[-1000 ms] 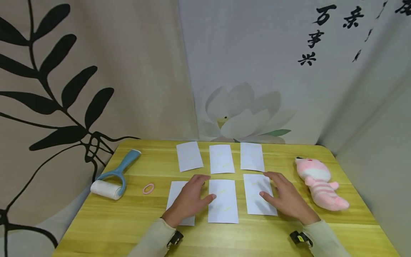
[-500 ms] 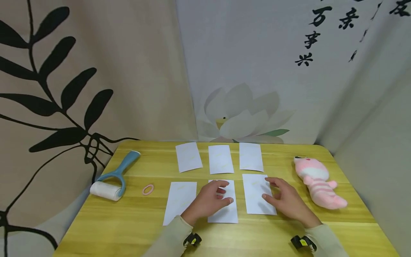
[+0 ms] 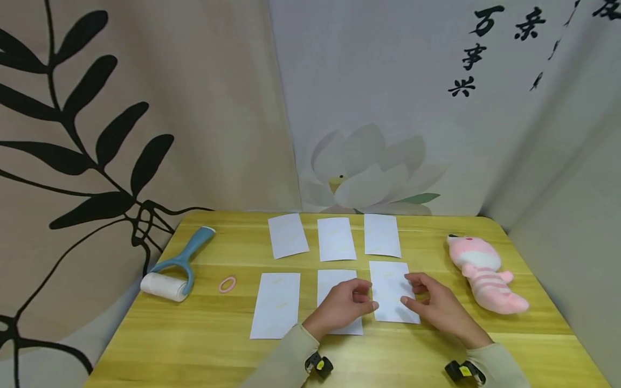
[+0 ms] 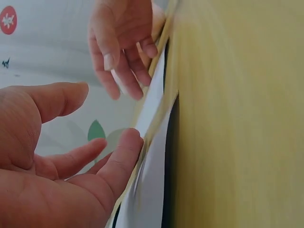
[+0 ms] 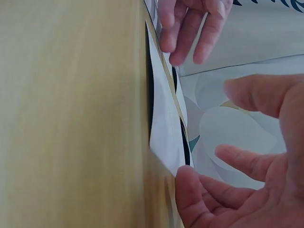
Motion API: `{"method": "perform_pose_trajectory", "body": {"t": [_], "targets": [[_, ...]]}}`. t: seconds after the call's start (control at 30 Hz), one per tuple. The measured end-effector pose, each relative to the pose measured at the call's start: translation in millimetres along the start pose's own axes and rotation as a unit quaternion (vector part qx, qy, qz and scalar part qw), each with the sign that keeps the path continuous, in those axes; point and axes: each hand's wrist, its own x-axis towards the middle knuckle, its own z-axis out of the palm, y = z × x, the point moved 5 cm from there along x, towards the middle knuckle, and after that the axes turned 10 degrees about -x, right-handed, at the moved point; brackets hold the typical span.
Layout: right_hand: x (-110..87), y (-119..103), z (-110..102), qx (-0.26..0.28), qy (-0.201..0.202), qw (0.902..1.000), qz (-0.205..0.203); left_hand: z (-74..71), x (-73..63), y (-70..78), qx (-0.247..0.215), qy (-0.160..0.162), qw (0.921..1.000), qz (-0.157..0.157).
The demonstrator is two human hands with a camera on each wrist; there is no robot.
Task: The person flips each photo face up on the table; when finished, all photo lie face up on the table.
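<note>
White paper cards lie on the wooden table in two rows of three. In the head view my left hand (image 3: 342, 305) hovers over the front middle card (image 3: 331, 277), covering part of it, with loosely bent fingers and nothing held. Its fingertips point at the left edge of the front right card (image 3: 392, 296). At that card's right edge is my right hand (image 3: 441, 306), thumb and fingers apart. Both wrist views show gaps between thumb and fingers; whether the right fingertips touch the card (image 5: 166, 118) I cannot tell. The front left card (image 3: 275, 306) lies uncovered.
A lint roller (image 3: 178, 267) with a blue handle lies at the table's left, beside a small pink ring (image 3: 227, 284). To the right is a pink plush toy (image 3: 485, 275). Three cards form the back row, including the back middle card (image 3: 337, 239). Curtains hang behind.
My left hand has moved right, from the front left card across to the front middle card. My right hand has shifted slightly right and down, its fingers bending a little more. The cards stay put.
</note>
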Motion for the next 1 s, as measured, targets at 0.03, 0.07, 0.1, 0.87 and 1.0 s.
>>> {"method": "perform_pose_trajectory", "body": {"t": [0.03,0.07,0.1,0.87,1.0], "targets": [[-0.4,0,0,0.002,-0.002,1.0,0.003,1.8,1.2,-0.1,-0.001,0.0,1.0,-0.004],[-0.7,0,0,0.002,-0.004,1.0,0.004,3.4,2.4,0.1,-0.002,0.0,1.0,-0.007],[-1.1,-1,0,0.001,-0.005,1.0,0.005,4.9,3.5,0.2,-0.001,0.0,1.0,-0.009],[-10.8,-10,9,-0.129,0.004,0.9847,-0.116,11.7,10.3,-0.7,-0.039,0.002,0.9989,-0.027],[-10.8,-9,11,-0.137,0.007,0.9839,-0.115,11.3,9.8,-0.2,-0.044,-0.001,0.9986,-0.029]]}}
